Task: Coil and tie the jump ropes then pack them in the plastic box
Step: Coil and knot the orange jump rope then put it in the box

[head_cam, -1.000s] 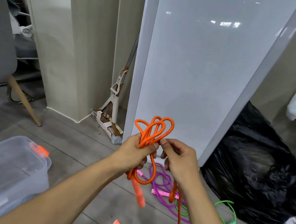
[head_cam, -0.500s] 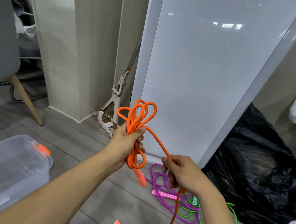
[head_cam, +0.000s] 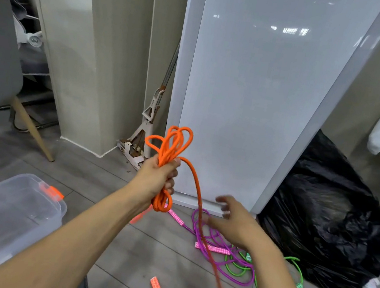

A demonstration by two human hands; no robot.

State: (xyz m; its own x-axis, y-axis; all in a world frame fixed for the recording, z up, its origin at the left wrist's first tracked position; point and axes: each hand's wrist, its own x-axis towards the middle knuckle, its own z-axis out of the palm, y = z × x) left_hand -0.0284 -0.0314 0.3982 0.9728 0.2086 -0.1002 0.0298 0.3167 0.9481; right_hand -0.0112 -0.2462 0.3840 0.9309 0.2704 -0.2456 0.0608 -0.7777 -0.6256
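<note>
Now the orange jump rope (head_cam: 170,151) is gripped as a bundle of loops in the left hand (head_cam: 157,179), fingers curled tightly round it, raised above the floor (head_cam: 76,171). Its loose strand, pinched by the right hand (head_cam: 234,222) half a second ago, has been released. That hand is seen blurred, fingers spread, holding nothing, just beside the hanging strand. The plastic box (head_cam: 13,211) is set at the floor's left. A purple rope (head_cam: 211,248) and a green rope (head_cam: 298,271) are strewn beside a black bag (head_cam: 324,225), and open floor is left between box and ropes.
</note>
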